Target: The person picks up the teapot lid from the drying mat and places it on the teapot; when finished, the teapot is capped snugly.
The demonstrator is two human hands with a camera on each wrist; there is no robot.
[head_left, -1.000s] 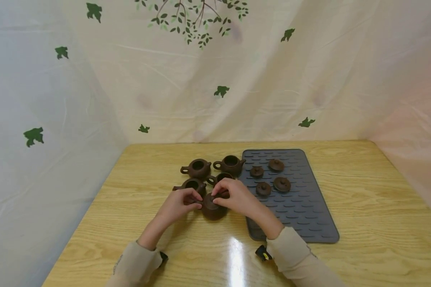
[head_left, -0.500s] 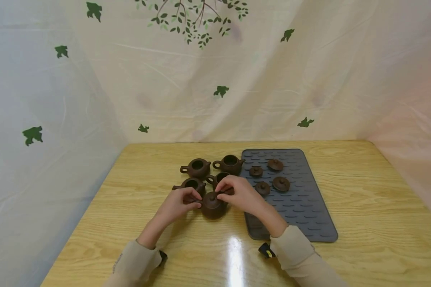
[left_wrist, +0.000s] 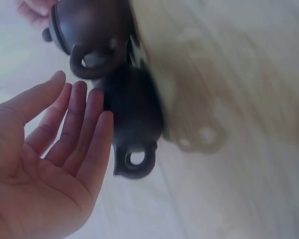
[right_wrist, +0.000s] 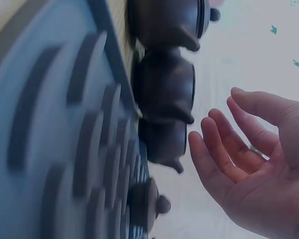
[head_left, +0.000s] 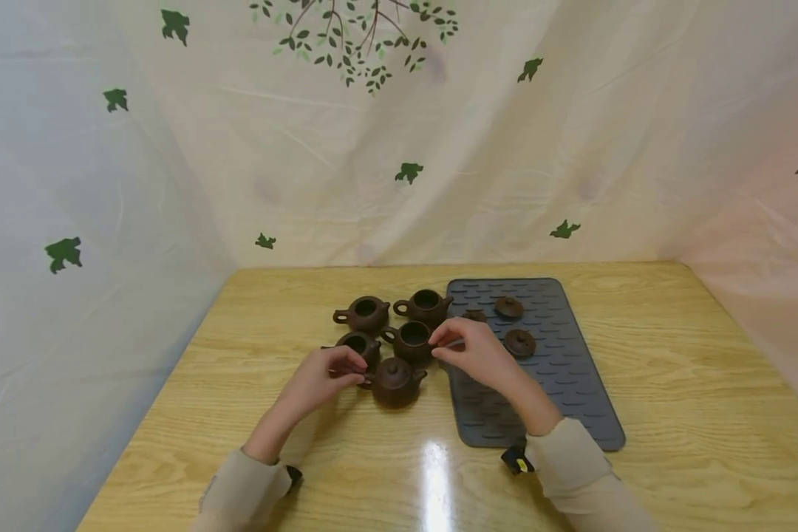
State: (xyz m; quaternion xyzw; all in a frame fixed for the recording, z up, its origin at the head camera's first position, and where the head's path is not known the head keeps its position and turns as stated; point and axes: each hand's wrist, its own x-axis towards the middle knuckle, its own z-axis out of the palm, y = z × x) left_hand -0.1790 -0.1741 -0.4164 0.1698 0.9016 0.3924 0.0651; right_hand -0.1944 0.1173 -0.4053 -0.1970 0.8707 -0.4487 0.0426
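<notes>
A dark brown teapot (head_left: 395,388) with its lid on stands nearest the person, handle left and spout right. Just beside the handle is my left hand (head_left: 319,380), its fingers loosely bent and apart from the handle (left_wrist: 97,62) in the left wrist view. My right hand (head_left: 475,355) hovers between the pots and the grey mat (head_left: 545,414), fingers relaxed around nothing, as the right wrist view confirms. Behind the lidded pot are several lidless teapots, including one (head_left: 408,353) close to my right fingertips. Lids (head_left: 521,343) lie on the mat; my right hand covers part of it.
Two lidless teapots, one at back left (head_left: 364,319) and one at back right (head_left: 425,310), stand close together. Another (head_left: 371,351) sits behind the lidded pot's handle. A printed curtain (head_left: 346,207) hangs behind the wooden table (head_left: 239,414).
My right hand has left the lid's knob and moved right toward the mat. My left hand has drawn slightly left, off the teapot's handle. The lid stays seated on the pot.
</notes>
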